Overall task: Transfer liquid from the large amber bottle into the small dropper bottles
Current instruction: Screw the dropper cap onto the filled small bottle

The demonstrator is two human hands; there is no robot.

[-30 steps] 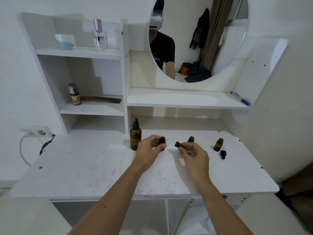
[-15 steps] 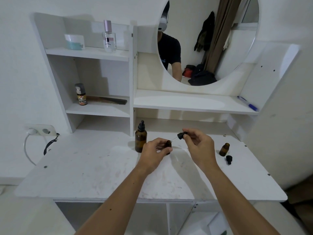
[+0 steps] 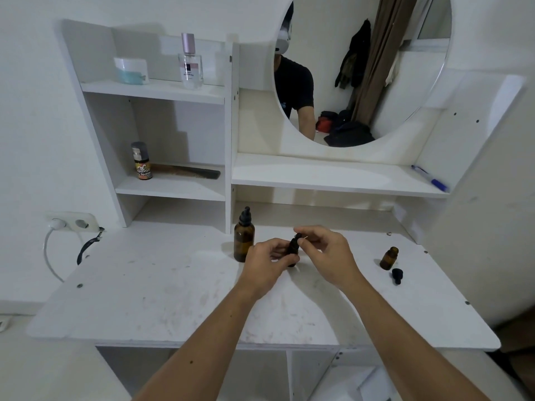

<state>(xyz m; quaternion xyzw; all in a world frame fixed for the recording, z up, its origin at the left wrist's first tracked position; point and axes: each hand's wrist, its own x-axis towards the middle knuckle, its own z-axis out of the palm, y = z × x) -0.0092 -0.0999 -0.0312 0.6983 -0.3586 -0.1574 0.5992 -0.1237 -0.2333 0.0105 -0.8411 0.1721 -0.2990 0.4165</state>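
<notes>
A small dropper bottle is gripped by the curled fingers of the left hand above the white desk, just right of the large amber bottle, which stands upright with its black dropper top on. The black cap at the small bottle's neck is pinched by the fingertips of the right hand. A second small bottle is seen uncapped well to the right, with its loose dropper cap laid just beside it
</notes>
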